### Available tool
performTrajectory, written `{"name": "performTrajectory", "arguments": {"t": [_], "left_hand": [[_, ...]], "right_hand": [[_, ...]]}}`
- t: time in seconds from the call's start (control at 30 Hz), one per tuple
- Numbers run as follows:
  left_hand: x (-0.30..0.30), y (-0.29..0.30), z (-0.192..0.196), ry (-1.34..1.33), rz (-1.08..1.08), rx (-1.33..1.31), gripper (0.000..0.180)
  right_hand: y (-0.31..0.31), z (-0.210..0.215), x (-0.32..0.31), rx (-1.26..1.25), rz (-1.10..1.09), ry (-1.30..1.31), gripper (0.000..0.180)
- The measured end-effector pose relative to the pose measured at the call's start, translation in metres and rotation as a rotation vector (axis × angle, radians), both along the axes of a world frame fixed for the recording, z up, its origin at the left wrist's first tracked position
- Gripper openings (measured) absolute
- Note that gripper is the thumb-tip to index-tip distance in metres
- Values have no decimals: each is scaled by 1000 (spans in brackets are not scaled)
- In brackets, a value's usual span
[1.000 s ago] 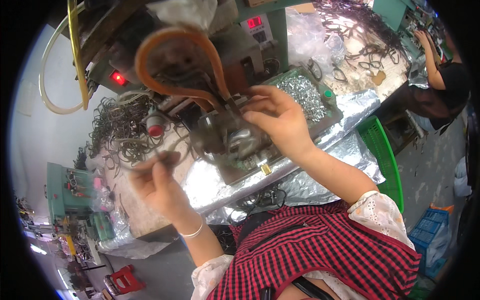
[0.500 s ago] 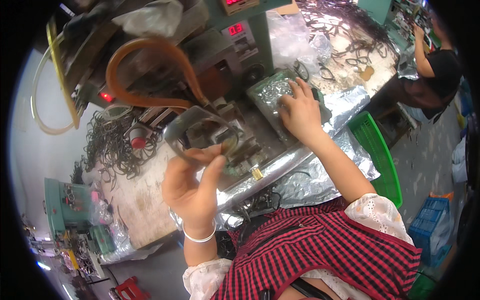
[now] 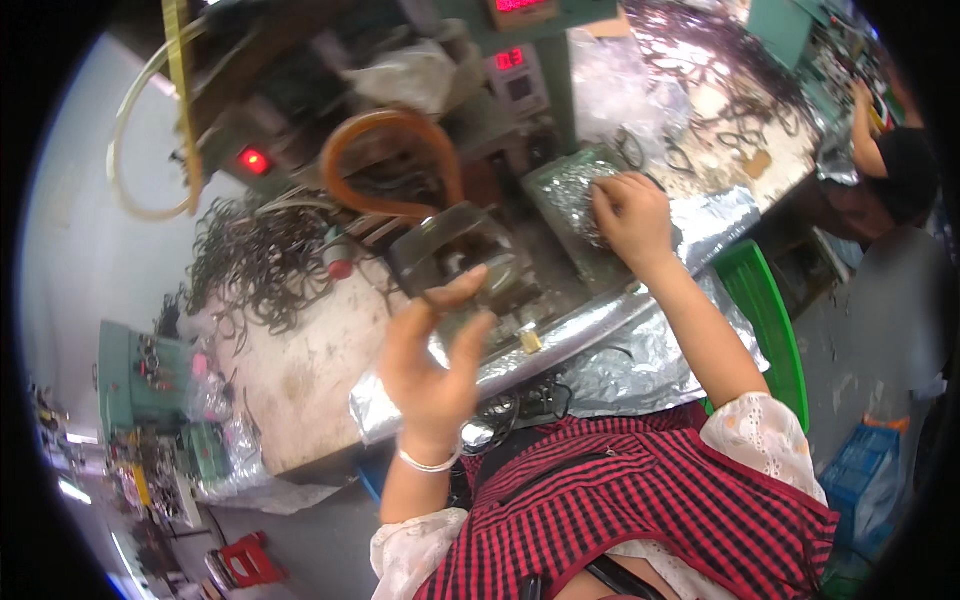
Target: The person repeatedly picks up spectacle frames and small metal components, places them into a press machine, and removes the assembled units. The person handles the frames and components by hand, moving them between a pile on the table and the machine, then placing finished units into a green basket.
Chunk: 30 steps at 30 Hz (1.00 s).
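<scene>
My left hand point(image 3: 435, 365) is in front of a press-like machine, blurred by motion. Its thumb and forefinger are spread, and I see nothing between them. Just beyond the fingertips stands a clear, smoky plastic guard point(image 3: 425, 250) that partly hides the machine's work area. To the right, my right hand point(image 3: 637, 222) rests over a green-edged tray point(image 3: 545, 185) heaped with small shiny pieces point(image 3: 578, 198). Its fingers are curled together at the heap; whatever they pinch is too small or hidden to name.
An orange hose point(image 3: 335, 150) loops above the guard. Dark looped strips point(image 3: 250, 265) lie piled at the left, beside a red button point(image 3: 340, 269). Foil point(image 3: 600, 372) covers the bench's front edge. A green crate point(image 3: 775, 330) stands at the right; a co-worker point(image 3: 895, 165) is farther off.
The view has shifted, so the scene sits farther right. My left thumb and forefinger have parted at the guard. My right fingers, spread over the heap before, have curled in.
</scene>
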State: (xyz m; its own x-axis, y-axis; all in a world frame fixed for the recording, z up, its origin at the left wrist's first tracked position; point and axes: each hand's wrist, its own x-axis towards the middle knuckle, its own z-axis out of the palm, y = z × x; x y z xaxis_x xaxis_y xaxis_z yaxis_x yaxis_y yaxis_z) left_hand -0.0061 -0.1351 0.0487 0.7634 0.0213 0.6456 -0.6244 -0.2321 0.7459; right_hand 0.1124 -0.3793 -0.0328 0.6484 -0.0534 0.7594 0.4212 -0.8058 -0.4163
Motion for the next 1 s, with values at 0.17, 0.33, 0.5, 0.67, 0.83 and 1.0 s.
{"name": "performTrajectory", "arguments": {"t": [0.17,0.33,0.5,0.67,0.83,1.0], "left_hand": [[-16,56,-21,-264,689,-88,26],[50,118,-23,-89,739,221,15],[99,168,-111,439,270,712,21],[42,174,-118,435,348,596,17],[15,179,-120,402,550,193,11],[35,136,-71,335,347,-201,8]], "right_hand": [[-18,-12,-34,333,-42,241,15],[8,12,-34,341,145,250,17],[19,14,-20,376,155,328,17],[-37,-12,-62,300,-41,261,15],[-62,-19,-91,435,-36,249,13],[20,59,-79,404,426,311,19]]}}
